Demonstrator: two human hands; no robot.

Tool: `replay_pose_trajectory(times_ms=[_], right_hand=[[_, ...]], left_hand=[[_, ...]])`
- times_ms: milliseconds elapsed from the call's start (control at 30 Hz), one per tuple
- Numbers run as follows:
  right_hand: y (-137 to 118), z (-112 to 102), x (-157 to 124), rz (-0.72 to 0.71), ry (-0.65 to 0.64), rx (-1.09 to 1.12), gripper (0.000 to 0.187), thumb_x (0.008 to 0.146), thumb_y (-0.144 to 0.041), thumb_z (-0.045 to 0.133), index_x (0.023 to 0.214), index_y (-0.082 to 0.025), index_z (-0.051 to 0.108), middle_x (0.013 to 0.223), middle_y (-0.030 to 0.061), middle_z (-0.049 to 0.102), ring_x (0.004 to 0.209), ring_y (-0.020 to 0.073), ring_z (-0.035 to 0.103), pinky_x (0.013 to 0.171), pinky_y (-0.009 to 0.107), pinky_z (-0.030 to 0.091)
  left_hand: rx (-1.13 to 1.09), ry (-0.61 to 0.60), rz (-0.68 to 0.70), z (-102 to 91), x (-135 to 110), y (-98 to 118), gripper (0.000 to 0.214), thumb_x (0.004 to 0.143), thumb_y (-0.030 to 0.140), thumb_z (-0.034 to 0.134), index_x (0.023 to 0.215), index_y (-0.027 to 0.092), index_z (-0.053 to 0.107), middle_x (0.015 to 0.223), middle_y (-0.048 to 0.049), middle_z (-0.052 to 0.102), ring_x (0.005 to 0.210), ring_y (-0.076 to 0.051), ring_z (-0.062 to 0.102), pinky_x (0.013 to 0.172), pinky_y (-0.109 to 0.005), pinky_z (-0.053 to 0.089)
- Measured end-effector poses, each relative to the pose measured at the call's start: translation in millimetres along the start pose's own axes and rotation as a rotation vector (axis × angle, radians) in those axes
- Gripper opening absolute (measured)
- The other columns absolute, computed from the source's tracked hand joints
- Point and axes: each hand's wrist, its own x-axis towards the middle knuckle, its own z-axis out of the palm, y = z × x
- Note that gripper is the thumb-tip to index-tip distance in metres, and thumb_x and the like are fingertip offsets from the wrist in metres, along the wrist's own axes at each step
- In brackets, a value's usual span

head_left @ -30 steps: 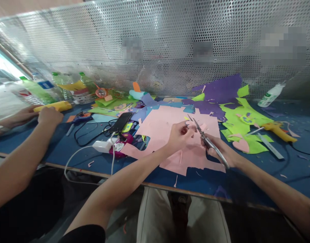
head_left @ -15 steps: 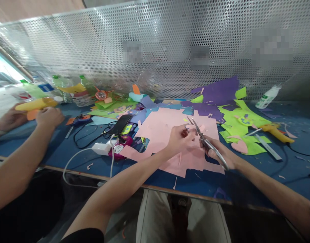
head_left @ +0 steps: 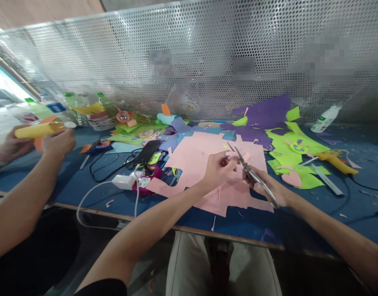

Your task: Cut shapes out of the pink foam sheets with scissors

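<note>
My left hand (head_left: 219,167) pinches a small pink paper piece (head_left: 232,155) above a large cut-up pink sheet (head_left: 195,150). In my right hand (head_left: 264,185) is a pair of metal scissors (head_left: 253,176), fingers wrapped round the handles. Its blades point away from me, slightly parted, beside the small piece; whether they touch it I cannot tell. Right of the sheet, a pink heart cutout (head_left: 291,179) lies on green scraps (head_left: 279,144).
Left, a co-worker's hands (head_left: 59,142) hold a yellow roll (head_left: 34,130). A phone (head_left: 147,152) lies behind a magenta power strip (head_left: 147,180) with cables. Right are a glue gun (head_left: 338,161), a cutter knife (head_left: 327,180) and a white bottle (head_left: 327,119). A perforated metal panel (head_left: 201,41) stands behind.
My hands, the scissors and the small pink piece look almost unmoved. At the left, the co-worker's hands have shifted slightly and turned the yellow roll a little.
</note>
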Motion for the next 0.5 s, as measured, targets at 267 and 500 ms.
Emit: replay_pose_trajectory(times_ms=[267,500], right_hand=[[-3.7,1.2,-1.8,-0.022,0.026,-0.016,0.057,0.082,-0.078,0.051,0.102,-0.024,0.057,0.085,0.0022,0.054,0.069,0.0174,0.046,0.061,0.032,0.045],[-7.2,3.5,-2.3,-0.017,0.03,0.005,0.061,0.079,-0.082,0.048,0.099,-0.024,0.055,0.08,0.0005,0.048,0.062,0.0153,0.042,0.053,0.03,0.039]], left_hand=[[0.04,-0.01,0.001,-1.0,-0.7,5.0,0.022,0.088,0.03,0.063,0.074,0.014,0.068,0.062,-0.0023,0.067,0.054,-0.01,0.057,0.053,-0.021,0.042],[-0.019,-0.045,-0.006,-1.1,0.6,0.9,0.026,0.091,0.036,0.063,0.077,0.014,0.069,0.064,-0.0026,0.067,0.055,-0.009,0.056,0.054,-0.021,0.044]])
